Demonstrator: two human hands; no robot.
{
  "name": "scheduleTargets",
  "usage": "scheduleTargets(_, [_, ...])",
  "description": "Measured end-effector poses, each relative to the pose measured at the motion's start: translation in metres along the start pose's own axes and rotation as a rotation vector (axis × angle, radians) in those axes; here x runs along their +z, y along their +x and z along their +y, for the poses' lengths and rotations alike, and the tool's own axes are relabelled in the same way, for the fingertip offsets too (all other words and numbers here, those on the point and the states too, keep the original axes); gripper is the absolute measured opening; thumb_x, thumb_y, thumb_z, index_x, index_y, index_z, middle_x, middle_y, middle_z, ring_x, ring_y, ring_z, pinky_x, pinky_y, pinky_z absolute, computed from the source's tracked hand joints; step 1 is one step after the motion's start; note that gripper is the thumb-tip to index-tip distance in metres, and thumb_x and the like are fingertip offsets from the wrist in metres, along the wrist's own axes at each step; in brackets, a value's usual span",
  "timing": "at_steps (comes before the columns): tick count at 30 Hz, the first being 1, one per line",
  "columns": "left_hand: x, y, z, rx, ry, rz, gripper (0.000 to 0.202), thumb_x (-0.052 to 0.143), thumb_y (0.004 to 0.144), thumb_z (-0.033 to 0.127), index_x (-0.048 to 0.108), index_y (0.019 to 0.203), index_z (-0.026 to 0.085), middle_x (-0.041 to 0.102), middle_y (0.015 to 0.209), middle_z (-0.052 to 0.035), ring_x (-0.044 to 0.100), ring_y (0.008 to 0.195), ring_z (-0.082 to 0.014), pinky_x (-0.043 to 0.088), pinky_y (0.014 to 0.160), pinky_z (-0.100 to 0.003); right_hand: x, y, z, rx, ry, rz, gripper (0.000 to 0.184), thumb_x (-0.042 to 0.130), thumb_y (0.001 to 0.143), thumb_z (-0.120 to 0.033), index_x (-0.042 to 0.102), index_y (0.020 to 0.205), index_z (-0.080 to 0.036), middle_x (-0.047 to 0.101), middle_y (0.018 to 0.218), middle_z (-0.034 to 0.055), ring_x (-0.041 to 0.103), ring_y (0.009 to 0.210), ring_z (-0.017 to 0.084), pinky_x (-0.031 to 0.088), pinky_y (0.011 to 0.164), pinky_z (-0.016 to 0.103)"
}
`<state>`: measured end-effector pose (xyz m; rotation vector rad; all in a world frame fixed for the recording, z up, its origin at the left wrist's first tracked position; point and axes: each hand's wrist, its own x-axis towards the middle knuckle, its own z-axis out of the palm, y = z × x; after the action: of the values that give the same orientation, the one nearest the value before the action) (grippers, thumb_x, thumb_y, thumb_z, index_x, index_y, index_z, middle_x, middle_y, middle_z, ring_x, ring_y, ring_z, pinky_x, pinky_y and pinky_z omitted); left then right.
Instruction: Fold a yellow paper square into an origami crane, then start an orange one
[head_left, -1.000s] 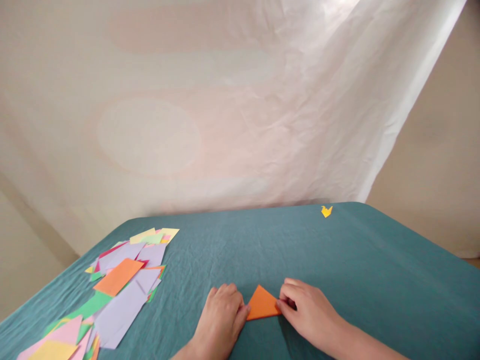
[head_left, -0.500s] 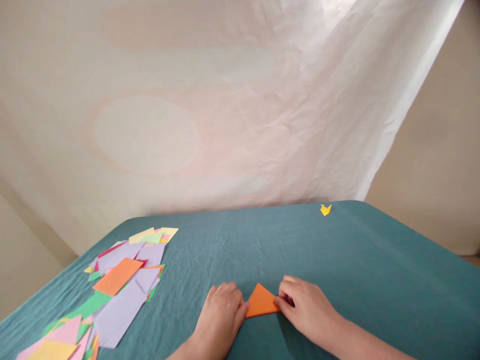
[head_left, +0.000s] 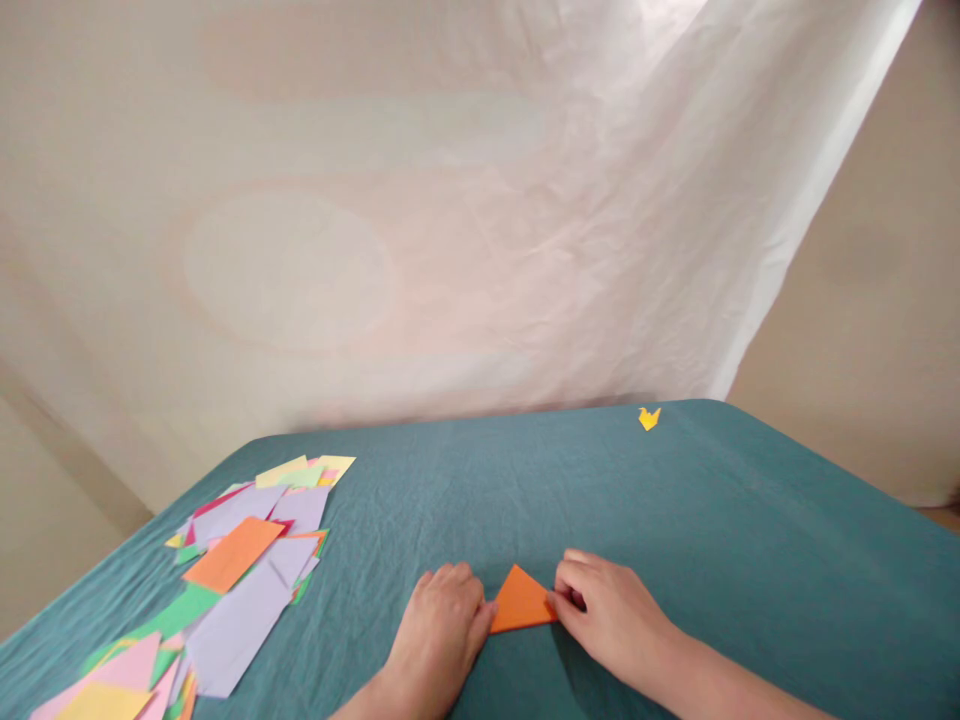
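Note:
An orange sheet of paper folded into a triangle (head_left: 520,602) lies near the front of the table, its point facing away from me. My left hand (head_left: 444,622) is closed at its left corner, the thumb against the paper and the other fingers curled. At the right corner, my right hand (head_left: 606,602) pinches the paper between thumb and bent fingers. Both hands partly cover the triangle's ends.
Loose coloured paper sheets (head_left: 251,615) overlap in a long pile on the left. A small yellow folded paper bird (head_left: 649,419) stands near the far right edge. A teal cloth (head_left: 450,490) covers the table, with a pale hanging sheet (head_left: 450,250) behind it.
The view has shifted very slightly. Both hands and the orange paper keep almost the same places and pose.

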<state>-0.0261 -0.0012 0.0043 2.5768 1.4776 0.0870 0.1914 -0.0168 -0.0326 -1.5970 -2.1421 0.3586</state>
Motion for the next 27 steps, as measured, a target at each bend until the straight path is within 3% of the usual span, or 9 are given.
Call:
scheduleTargets(13, [0.000, -0.002, -0.003, 0.013, 0.001, 0.002, 0.024, 0.040, 0.089, 0.024, 0.059, 0.076, 0.017, 0.060, 0.084, -0.0054, 0.055, 0.081, -0.0204, 0.041, 0.074, -0.031, -0.001, 0.001, 0.000, 0.002, 0.003, 0.001, 0.015, 0.053, 0.080, -0.014, 0.054, 0.065, -0.018, 0.056, 0.069, -0.0030, 0.053, 0.063, 0.010, 0.029, 0.058, 0.021])
scheduleTargets(16, [-0.010, -0.003, 0.001, 0.033, -0.032, 0.024, 0.019, 0.042, 0.086, 0.017, 0.060, 0.092, 0.018, 0.061, 0.098, -0.0056, 0.054, 0.091, -0.0208, 0.041, 0.080, -0.031, -0.001, 0.002, 0.000, 0.003, -0.001, -0.003, 0.015, 0.053, 0.079, -0.014, 0.055, 0.065, -0.018, 0.056, 0.069, -0.0027, 0.054, 0.064, 0.010, 0.030, 0.058, 0.021])
scheduleTargets(18, [-0.017, -0.003, 0.003, 0.160, -0.057, 0.006, 0.040, 0.039, 0.082, 0.008, 0.053, 0.117, 0.024, 0.055, 0.124, -0.0045, 0.048, 0.111, -0.0211, 0.037, 0.090, -0.034, 0.000, 0.001, 0.001, 0.003, 0.000, -0.003, 0.015, 0.053, 0.079, -0.013, 0.055, 0.065, -0.018, 0.056, 0.069, -0.0028, 0.054, 0.064, 0.010, 0.030, 0.058, 0.021])
scheduleTargets(20, [-0.020, -0.003, 0.004, 0.291, -0.043, -0.071, 0.058, 0.038, 0.079, 0.004, 0.044, 0.130, 0.030, 0.045, 0.139, -0.0014, 0.040, 0.124, -0.0225, 0.033, 0.096, -0.038, 0.001, 0.001, 0.001, 0.002, 0.002, 0.000, 0.015, 0.053, 0.079, -0.012, 0.055, 0.065, -0.018, 0.056, 0.069, -0.0032, 0.053, 0.063, 0.010, 0.030, 0.058, 0.021])
scheduleTargets(23, [-0.018, -0.001, 0.003, 0.360, 0.008, -0.161, 0.070, 0.039, 0.074, 0.002, 0.036, 0.137, 0.032, 0.039, 0.145, 0.0006, 0.034, 0.130, -0.0250, 0.031, 0.099, -0.044, 0.000, 0.000, 0.000, 0.001, -0.001, 0.003, 0.015, 0.054, 0.078, -0.011, 0.053, 0.065, -0.018, 0.055, 0.067, -0.0038, 0.052, 0.061, 0.010, 0.031, 0.057, 0.022])
scheduleTargets(27, [-0.011, 0.001, -0.002, 0.358, 0.042, -0.175, 0.075, 0.039, 0.071, 0.001, 0.032, 0.139, 0.033, 0.035, 0.146, 0.0027, 0.032, 0.133, -0.0246, 0.030, 0.100, -0.046, -0.005, -0.003, -0.005, -0.053, 0.006, 0.046, 0.011, 0.053, 0.080, -0.009, 0.055, 0.075, -0.018, 0.056, 0.074, -0.0022, 0.052, 0.067, 0.012, 0.036, 0.061, 0.023])
